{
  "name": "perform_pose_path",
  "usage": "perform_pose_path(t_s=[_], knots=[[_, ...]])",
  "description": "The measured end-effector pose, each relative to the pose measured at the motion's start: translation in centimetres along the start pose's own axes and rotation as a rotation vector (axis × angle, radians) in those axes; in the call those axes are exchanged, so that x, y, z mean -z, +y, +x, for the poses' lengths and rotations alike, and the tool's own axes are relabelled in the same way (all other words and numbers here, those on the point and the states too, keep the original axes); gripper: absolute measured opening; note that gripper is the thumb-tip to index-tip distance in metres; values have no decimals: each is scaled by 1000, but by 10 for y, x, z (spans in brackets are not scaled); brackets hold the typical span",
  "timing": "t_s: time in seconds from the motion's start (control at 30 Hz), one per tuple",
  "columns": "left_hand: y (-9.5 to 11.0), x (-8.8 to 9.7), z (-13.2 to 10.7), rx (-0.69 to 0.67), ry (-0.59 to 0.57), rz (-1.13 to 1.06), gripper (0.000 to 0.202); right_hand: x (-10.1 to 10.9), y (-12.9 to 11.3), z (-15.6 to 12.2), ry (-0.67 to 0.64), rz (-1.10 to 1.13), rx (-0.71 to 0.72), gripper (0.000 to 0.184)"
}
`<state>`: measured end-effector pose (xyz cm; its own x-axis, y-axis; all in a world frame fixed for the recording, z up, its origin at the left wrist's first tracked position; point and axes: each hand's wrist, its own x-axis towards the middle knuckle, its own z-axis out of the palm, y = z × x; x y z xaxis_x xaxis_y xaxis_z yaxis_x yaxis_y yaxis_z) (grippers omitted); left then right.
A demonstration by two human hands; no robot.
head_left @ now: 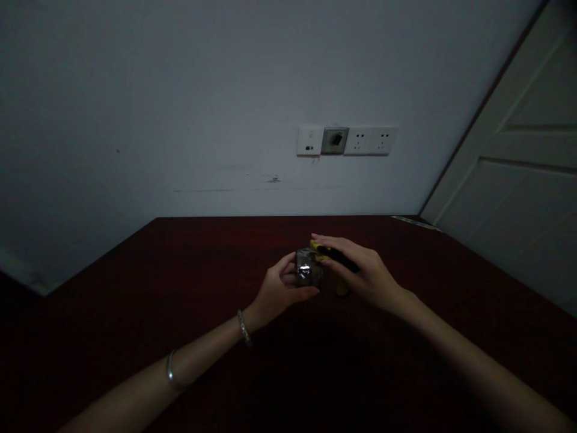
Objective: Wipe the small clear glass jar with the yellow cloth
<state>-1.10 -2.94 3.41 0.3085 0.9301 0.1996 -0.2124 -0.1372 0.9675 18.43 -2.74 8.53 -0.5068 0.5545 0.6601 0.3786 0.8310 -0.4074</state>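
My left hand (278,290) is curled around a small shiny dark object (308,269), held between thumb and fingers above the dark red table (189,270). My right hand (360,270) is just to its right, fingers closed on a yellow and black tool (328,254) whose tip touches the shiny object. The dim light hides what either thing is. Two bracelets sit on my left forearm (207,349).
A white wall stands behind the table, with a row of sockets and a switch (346,141). A white door (523,180) is at the right. A thin strip (415,223) lies at the table's far right corner.
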Motion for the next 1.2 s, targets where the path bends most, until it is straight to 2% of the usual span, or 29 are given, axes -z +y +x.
perform_pose_path(t_s=[0.13,0.27,0.47,0.53,0.73,0.9,1.0,1.2], knots=[[3,-1,-1,0,-33,-61,69,0,-3,-1,-36,25,17,41],[5,-3,-3,21,-53,-108,58,-5,-2,-3,0,59,9,48],[7,-5,-3,64,-51,-109,58,-12,0,-6,-27,51,21,84],[8,-5,-3,82,-44,-110,57,-13,0,-6,-37,28,52,90],[7,-5,-3,91,-36,-116,54,-16,-3,-6,-64,-16,93,84],[7,-4,-3,37,-80,-38,51,-19,-6,-4,17,40,54,79],[8,-4,-3,-30,-127,-26,61,-19,-10,-4,56,96,-43,77],[10,-7,-7,-83,-206,-112,101,-22,-15,-3,147,364,-293,78]])
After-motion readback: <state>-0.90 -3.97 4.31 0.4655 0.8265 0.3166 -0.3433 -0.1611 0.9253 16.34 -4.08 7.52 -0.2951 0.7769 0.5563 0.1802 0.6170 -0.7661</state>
